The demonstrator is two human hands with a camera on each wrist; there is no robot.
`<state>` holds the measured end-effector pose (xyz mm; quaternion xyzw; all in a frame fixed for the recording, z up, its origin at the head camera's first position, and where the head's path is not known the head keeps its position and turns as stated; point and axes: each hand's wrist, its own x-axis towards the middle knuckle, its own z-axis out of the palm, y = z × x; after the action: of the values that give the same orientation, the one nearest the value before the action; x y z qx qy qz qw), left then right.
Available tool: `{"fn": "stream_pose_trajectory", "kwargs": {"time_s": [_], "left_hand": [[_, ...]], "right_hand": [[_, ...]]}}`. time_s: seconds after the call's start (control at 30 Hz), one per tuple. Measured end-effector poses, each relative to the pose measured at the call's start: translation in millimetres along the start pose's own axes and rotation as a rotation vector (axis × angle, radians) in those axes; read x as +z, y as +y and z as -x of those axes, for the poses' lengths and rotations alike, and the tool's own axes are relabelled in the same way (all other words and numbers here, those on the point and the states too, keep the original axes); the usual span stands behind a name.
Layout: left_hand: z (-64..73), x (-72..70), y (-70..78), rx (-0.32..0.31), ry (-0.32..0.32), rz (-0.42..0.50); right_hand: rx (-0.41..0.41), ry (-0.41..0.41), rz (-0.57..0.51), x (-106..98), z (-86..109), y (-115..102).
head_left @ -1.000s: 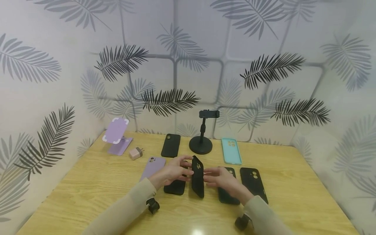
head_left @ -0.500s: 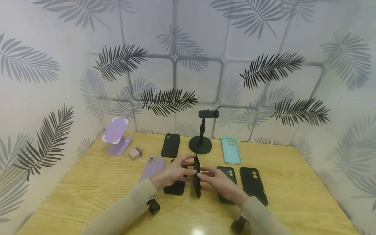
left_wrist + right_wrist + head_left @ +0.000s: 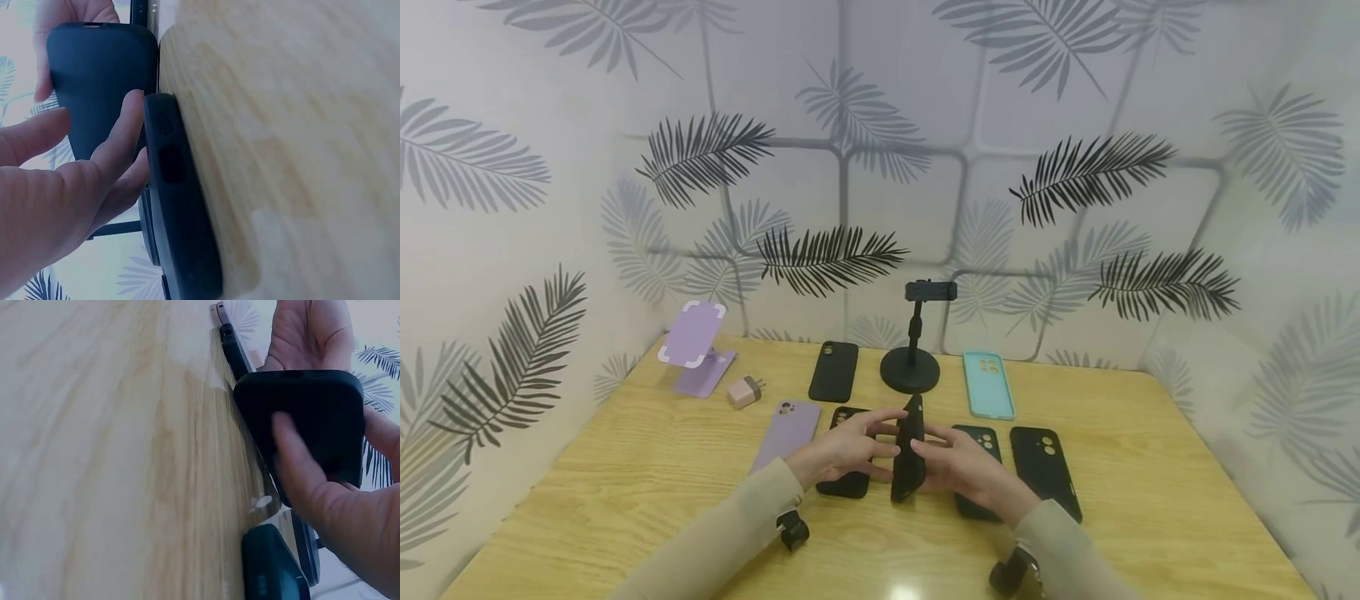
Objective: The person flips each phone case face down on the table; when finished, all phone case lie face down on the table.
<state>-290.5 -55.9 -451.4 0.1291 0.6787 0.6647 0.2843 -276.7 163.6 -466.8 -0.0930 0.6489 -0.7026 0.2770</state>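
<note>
Both hands hold a black phone case point(image 3: 910, 457) on edge over the table, close to its front middle. My left hand point(image 3: 850, 446) has its fingertips and thumb at the case's left side; my right hand point(image 3: 967, 471) meets it from the right, thumb at the near edge. In the left wrist view the case point(image 3: 94, 72) overlaps the fingers' far side, with the other hand partly behind it. A right finger lies across the case's face point(image 3: 334, 412) in the right wrist view. Under the left hand lies another black case point(image 3: 847, 485); a dark green case point(image 3: 988, 442) lies partly hidden beneath the right.
On the wooden table point(image 3: 625, 467) lie a purple case point(image 3: 786, 435), a black case point(image 3: 833, 372), a turquoise case point(image 3: 990, 392) and another black case point(image 3: 1047, 468). A black phone stand point(image 3: 912, 371) stands at the back, a purple stand point(image 3: 692, 333) and a charger plug point(image 3: 745, 392) at left.
The held case has turned between the hands, from showing its camera cutouts to edge-on, then slightly the other way. The right hand has moved left, closer onto the case.
</note>
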Motion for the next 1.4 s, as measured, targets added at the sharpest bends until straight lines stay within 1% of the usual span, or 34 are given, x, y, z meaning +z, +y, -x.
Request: {"fn": "stream_pose_trajectory", "kwargs": {"time_s": [0.07, 0.13, 0.23, 0.33, 0.47, 0.53, 0.67, 0.93, 1.2, 1.4], "left_hand": [[0.5, -0.3, 0.0, -0.007, 0.006, -0.018], [0.8, -0.8, 0.5, -0.011, 0.009, -0.029], [1.5, -1.7, 1.4, -0.016, 0.014, -0.039], [2.3, -2.4, 2.5, -0.023, 0.014, -0.045], [3.1, -2.5, 4.9, -0.023, 0.01, -0.07], [3.4, -2.4, 6.2, -0.014, 0.014, -0.1], [5.0, -2.7, 8.9, 0.0, 0.025, -0.143], [8.5, -4.3, 9.9, -0.004, 0.016, -0.135], [10.8, -6.2, 12.4, 0.013, 0.021, -0.154], [11.2, -7.6, 10.6, 0.008, 0.015, -0.155]], "right_hand": [[-0.02, 0.012, 0.01, -1, 1.5, 0], [-0.044, 0.043, 0.037, -3, 3.5, 1], [-0.074, 0.122, 0.102, -4, 6.5, 1], [-0.092, 0.209, 0.189, -5, 10.0, 1], [-0.101, 0.281, 0.285, -6, 14.3, 0], [-0.101, 0.297, 0.322, -6, 15.7, -1], [-0.086, 0.3, 0.384, -6, 17.9, -4], [-0.061, 0.252, 0.442, -9, 19.8, -3], [-0.041, 0.22, 0.474, -11, 18.7, -12], [-0.034, 0.205, 0.468, -14, 19.1, -12]]}}
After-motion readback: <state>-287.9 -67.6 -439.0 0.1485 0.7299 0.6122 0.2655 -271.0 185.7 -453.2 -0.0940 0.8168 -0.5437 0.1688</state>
